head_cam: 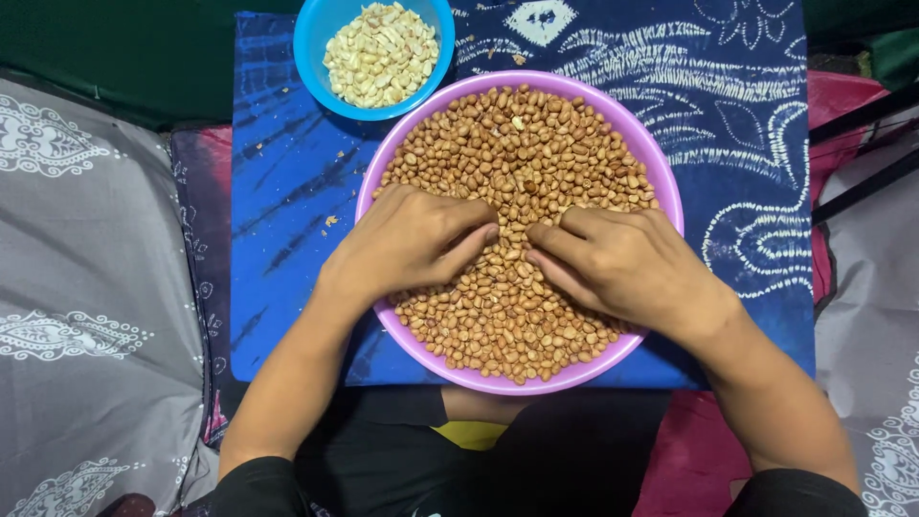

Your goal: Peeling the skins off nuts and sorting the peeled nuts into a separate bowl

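Head view is showing the left hand [407, 239] and right hand [617, 263] resting on brown-skinned peanuts [522, 153] filling a round purple plastic bowl [661, 172]; both grips are curling together, seemingly pinching nuts, beside a small blue bowl [311, 43] of pale skinned peanuts [381, 53].

Blue bowl [308, 43]: sitting at the top of the view, left of centre, its rim showing bright blue.
Pale peeled nuts [381, 53]: lying heaped inside the blue bowl, cream-coloured.
Blue patterned cloth [737, 115]: lying spread flat, showing white wavy markings on the right and dark streaks on the left.
Skin flakes [331, 220]: lying scattered on the cloth's left part.
Grey patterned fabric [86, 287]: lying along the left side, showing white ornaments.
Red cloth [842, 96]: peeking out at the right edge.
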